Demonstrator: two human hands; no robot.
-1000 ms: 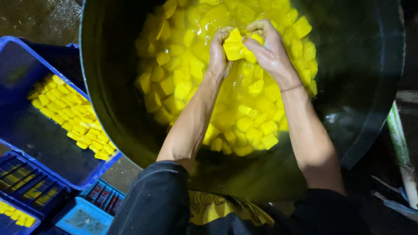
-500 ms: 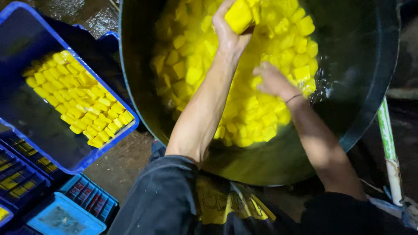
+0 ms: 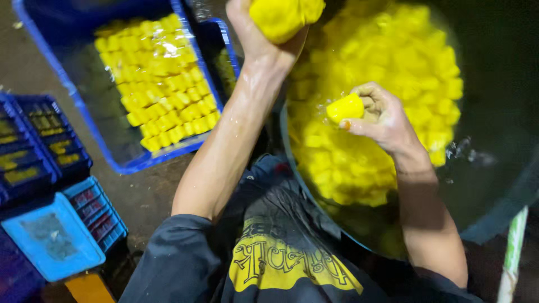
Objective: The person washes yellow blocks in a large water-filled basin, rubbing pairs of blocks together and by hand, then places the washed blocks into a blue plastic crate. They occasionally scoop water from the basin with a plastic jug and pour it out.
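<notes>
1. Looking down past a dark shirt with a yellow print point(image 3: 286, 264), both bare forearms reach up and away from the body, wet and shiny.
2. Nearest is the right hand point(image 3: 382, 120), hovering over the big dark tub point(image 3: 494, 185). Its fingers are curled around one small yellow block point(image 3: 345, 108), thumb along the lower edge; the block looks smooth, soft-cornered and glossy with water.
3. Below and beyond that hand, the tub holds a heap of yellow cubes point(image 3: 415, 73) lying in cloudy liquid, so the lower ones blur into one another and cannot be told apart.
4. Farther off, at the top edge of the view, the left hand point(image 3: 261, 33) is clenched around a larger yellow lump point(image 3: 283, 17). The frame cuts off its top, and it may be several blocks pressed together rather than one piece.
5. Left of the left forearm sits a blue crate point(image 3: 62, 78) with neat rows of yellow cubes point(image 3: 160, 84) packed across its floor; its far wall runs out of view.
6. Further left of the arms, near the person's left side, lie stacked dark blue trays point(image 3: 33, 146) and a lighter blue tray point(image 3: 53, 238), their contents too dim to make out.
7. A pale pole point(image 3: 514, 252) stands right of the right elbow, beside the tub's rim.
</notes>
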